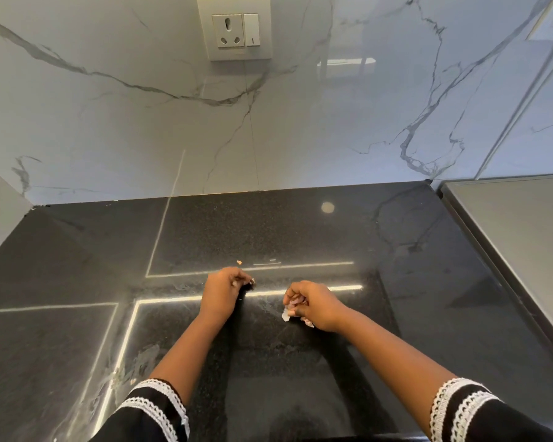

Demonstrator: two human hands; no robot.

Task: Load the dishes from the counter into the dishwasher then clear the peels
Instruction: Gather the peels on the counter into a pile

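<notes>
Black shiny stone surface (300, 231) has no dishes on it, so peels come next. Right hand (313, 306) curls its fingers around pale peels (292, 309), keeping them together. Left hand (225, 290) pinches a tiny bit. One small orange peel scrap (238, 262) lies just beyond.

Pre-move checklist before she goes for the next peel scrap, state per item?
1. Right hand holds collected peels: ok, pale scraps show between the curled fingers.
2. Left hand free to pick: cannot tell, its fingertips are pinched together at the counter, maybe on a bit.
3. Loose peel scrap located: ok, just beyond the left hand.
4. Path to the scrap unobstructed: ok.
5. Dishes off the counter: ok in this view.
6. Bin for the peels in view: not ok.
</notes>
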